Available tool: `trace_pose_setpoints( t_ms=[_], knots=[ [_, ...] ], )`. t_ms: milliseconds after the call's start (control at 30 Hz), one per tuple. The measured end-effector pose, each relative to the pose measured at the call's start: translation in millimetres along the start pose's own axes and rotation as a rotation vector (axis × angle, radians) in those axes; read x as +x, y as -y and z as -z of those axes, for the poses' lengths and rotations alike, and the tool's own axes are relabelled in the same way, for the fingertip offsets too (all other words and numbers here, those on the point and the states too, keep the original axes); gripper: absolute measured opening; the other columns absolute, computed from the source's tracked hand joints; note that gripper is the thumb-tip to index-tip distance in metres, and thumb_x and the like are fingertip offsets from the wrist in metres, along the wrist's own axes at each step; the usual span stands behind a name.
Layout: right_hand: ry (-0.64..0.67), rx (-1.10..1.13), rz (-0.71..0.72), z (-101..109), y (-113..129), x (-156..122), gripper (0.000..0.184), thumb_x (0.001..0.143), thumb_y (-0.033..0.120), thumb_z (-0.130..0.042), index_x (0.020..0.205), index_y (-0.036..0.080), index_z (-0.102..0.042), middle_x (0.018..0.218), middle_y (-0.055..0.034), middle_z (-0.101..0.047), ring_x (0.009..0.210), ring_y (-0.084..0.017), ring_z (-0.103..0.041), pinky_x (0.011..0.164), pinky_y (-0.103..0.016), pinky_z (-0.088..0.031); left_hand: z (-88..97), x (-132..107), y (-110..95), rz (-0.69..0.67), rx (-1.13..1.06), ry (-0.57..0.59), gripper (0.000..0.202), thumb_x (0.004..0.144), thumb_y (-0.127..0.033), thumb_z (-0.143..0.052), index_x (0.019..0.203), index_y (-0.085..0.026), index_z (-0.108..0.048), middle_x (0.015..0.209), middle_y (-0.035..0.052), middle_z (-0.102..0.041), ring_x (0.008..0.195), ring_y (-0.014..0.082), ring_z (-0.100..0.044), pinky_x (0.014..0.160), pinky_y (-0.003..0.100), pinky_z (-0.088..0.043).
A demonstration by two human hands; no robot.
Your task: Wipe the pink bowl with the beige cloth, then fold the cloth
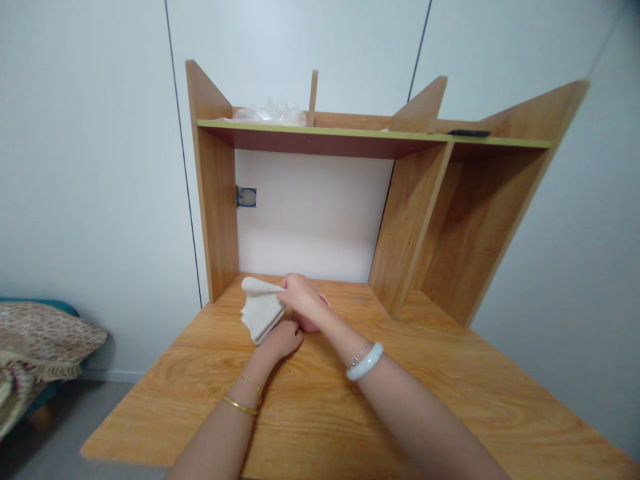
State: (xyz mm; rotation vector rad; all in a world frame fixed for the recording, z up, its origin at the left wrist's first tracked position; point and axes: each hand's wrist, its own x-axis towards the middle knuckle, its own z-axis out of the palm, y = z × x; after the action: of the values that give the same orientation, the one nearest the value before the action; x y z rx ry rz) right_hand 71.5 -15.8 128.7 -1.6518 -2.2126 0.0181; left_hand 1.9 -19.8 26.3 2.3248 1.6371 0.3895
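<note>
A small off-white cloth (260, 309) is held up just above the wooden desk (400, 400), near the back under the shelf. My right hand (301, 297) pinches its upper edge with closed fingers. My left hand (281, 338) grips its lower corner from below. A pink object (309, 325) lies partly hidden under my hands, and I cannot make out what it is. Gold bangles sit on my left wrist, a pale jade bangle and a thin chain on my right.
A wooden hutch (216, 200) with dividers stands on the desk's back. Its top shelf holds a clear plastic bag (273, 112) and a dark flat object (469, 133). A wall socket (247, 197) shows in the left bay. A patterned blanket (35, 340) lies at lower left.
</note>
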Motion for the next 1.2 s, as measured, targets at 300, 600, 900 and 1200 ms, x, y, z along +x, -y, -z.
trace_pose_setpoints(
  t_ms=[300, 600, 900, 1200],
  knots=[
    [-0.070, -0.018, -0.271, 50.9, -102.1, -29.9, 0.018, 0.066, 0.027, -0.054, 0.078, 0.019, -0.064, 0.078, -0.0039, -0.067, 0.070, -0.015, -0.059, 0.052, -0.021, -0.033, -1.9, 0.9, -0.6, 0.044, 0.120, -0.005, 0.035, 0.084, -0.026, -0.037, 0.109, -0.015, -0.060, 0.109, 0.0152, -0.064, 0.100, 0.0266, -0.059, 0.085, 0.037, -0.045],
    [-0.075, 0.017, -0.424, 50.3, -188.5, -49.3, 0.010, 0.062, 0.025, -0.055, 0.066, 0.017, -0.061, 0.063, -0.0013, -0.062, 0.059, -0.013, -0.055, 0.049, -0.021, -0.032, 0.2, -0.8, -2.2, 0.039, 0.194, 0.003, 0.036, 0.083, -0.027, -0.034, 0.093, -0.012, -0.064, 0.098, 0.0166, -0.067, 0.092, 0.0282, -0.063, 0.078, 0.036, -0.047],
    [0.150, -0.093, -0.493, 28.2, -232.2, -67.3, 0.012, 0.066, 0.018, -0.052, 0.057, 0.016, -0.059, 0.061, -0.0035, -0.061, 0.060, -0.014, -0.058, 0.048, -0.021, -0.031, 0.9, -2.5, -2.7, 0.039, 0.177, -0.011, 0.036, 0.084, -0.027, -0.034, 0.095, -0.013, -0.064, 0.098, 0.0162, -0.067, 0.091, 0.0281, -0.063, 0.078, 0.035, -0.047],
    [0.106, -0.110, -0.399, 1.6, -189.9, -61.3, 0.018, 0.076, 0.027, -0.051, 0.086, 0.019, -0.064, 0.093, -0.0083, -0.067, 0.084, -0.018, -0.061, 0.060, -0.023, -0.037, 2.8, -3.5, -4.1, 0.047, 0.191, -0.003, 0.036, 0.084, -0.028, -0.034, 0.096, -0.013, -0.064, 0.098, 0.0165, -0.067, 0.091, 0.0277, -0.063, 0.079, 0.036, -0.047]
  ],
)
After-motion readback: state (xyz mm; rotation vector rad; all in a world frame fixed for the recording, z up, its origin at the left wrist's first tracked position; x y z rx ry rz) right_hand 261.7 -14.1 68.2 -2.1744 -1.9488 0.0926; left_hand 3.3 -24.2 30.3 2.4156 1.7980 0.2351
